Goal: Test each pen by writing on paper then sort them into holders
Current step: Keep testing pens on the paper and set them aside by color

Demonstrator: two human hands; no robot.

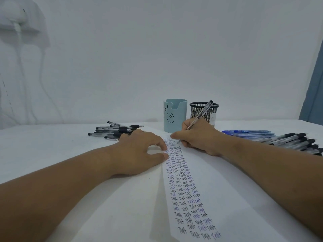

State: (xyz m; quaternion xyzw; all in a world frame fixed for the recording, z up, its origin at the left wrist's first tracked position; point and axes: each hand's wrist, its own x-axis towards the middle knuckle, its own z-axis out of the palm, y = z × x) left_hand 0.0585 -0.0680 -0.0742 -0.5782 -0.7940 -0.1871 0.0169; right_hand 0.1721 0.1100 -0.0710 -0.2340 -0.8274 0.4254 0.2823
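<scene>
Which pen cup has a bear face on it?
The light blue cup, left of the black mesh cup. It is solid, with a bear face on its side; the mesh one is see-through wire.

A plain desk corner in a home or small office, probably: a white-covered table (52, 137) set against a bare white wall (157, 49). Left of the pale blue bear-faced pen holder (175, 116), white cables (42, 75) hang down the wall; far right, a blue curtain (312, 93).

free: bare table (43, 145) far left | blocked: pen piles (115, 131) flanking both holders (175, 116)
</scene>
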